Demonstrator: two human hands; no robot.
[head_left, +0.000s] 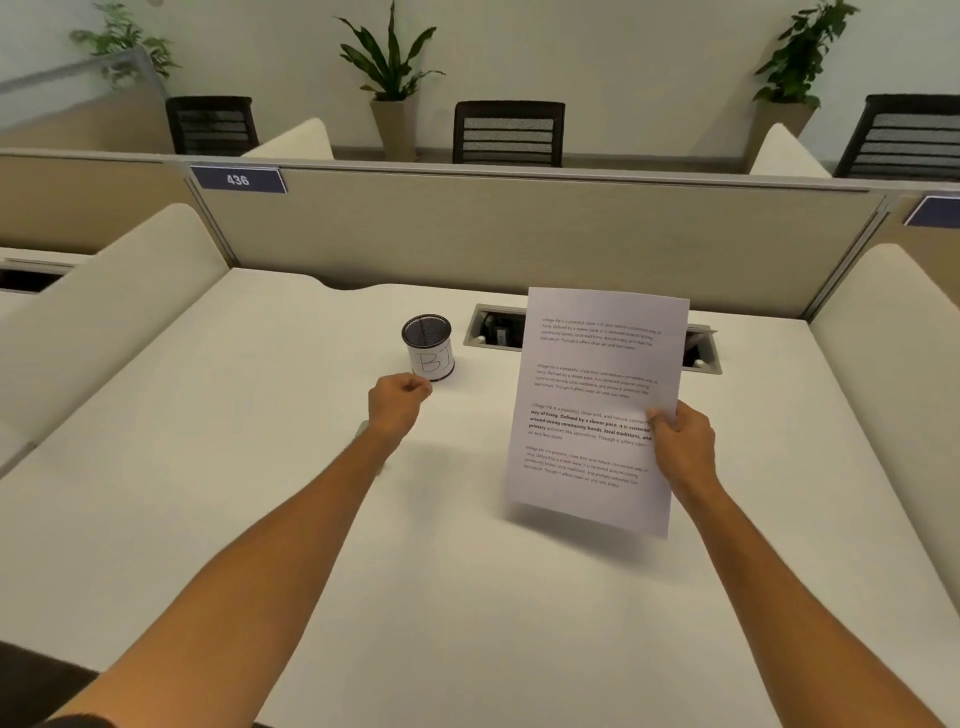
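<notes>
Right hand (680, 447) is pinching the printed sheet (597, 405) at its right edge. Left hand (397, 402), fingers curled, is hovering just beside the mesh cup (428, 347).

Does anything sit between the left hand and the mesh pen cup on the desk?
Nothing visible does. The left hand, fingers curled, is just in front of the mesh pen cup, with only bare desk between them. The printed sheet, held by the right hand, is off to the right.

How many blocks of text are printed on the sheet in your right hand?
4 text blocks down the sheet: one near the top, one below it, a partly bold third level with the right hand, and the lowest. The back is hidden.
</notes>
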